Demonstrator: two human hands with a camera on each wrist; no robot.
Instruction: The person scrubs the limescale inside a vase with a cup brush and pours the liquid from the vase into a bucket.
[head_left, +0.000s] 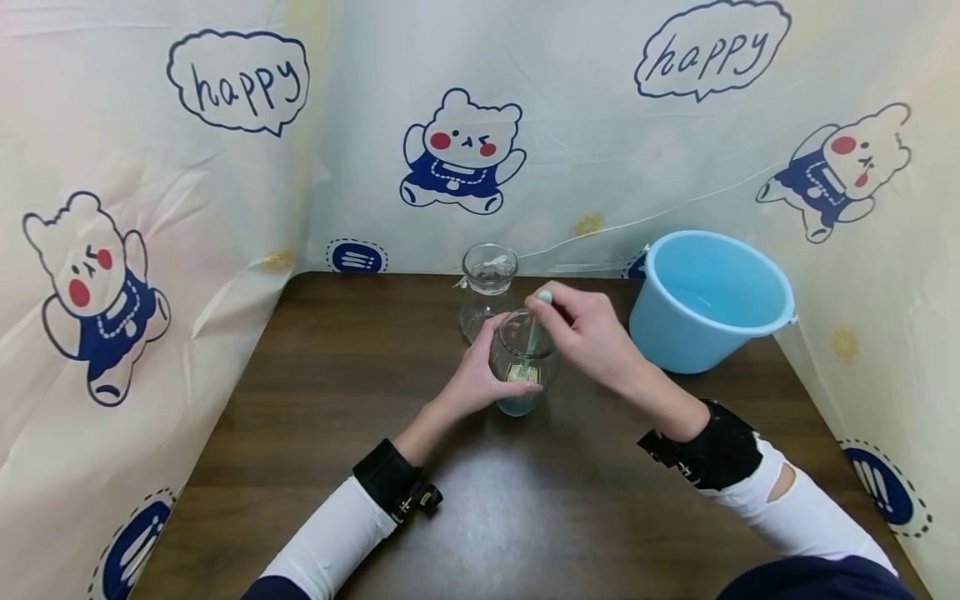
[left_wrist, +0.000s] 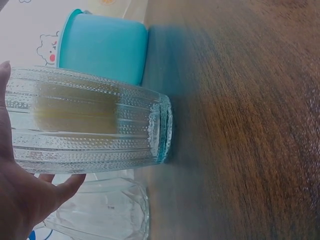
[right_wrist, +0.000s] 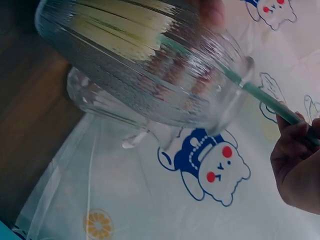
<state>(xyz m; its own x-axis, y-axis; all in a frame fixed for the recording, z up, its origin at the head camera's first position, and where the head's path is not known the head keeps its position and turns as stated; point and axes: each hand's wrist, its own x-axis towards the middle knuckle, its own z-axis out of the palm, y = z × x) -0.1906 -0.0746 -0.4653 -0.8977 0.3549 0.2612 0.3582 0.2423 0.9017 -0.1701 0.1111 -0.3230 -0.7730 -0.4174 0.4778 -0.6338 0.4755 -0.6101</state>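
My left hand (head_left: 480,373) grips a ribbed clear glass vase (head_left: 517,405), thumb on the near side, the other fingers round the far side. My right hand (head_left: 596,333) pinches the top of the green handle of a bottle brush (head_left: 533,340) that goes down through the vase's mouth. In the right wrist view the pale yellow brush head (right_wrist: 120,30) shows through the glass, inside the vase. The left wrist view shows the vase's thick base (left_wrist: 164,130) close over the table, with the brush head a blurred yellow patch within.
A second clear glass vase (head_left: 489,279), with a white string at its neck, stands just behind the held one. To the right is a light blue bucket (head_left: 675,333). A printed cloth (head_left: 570,150) hangs round the brown wooden table (head_left: 315,400).
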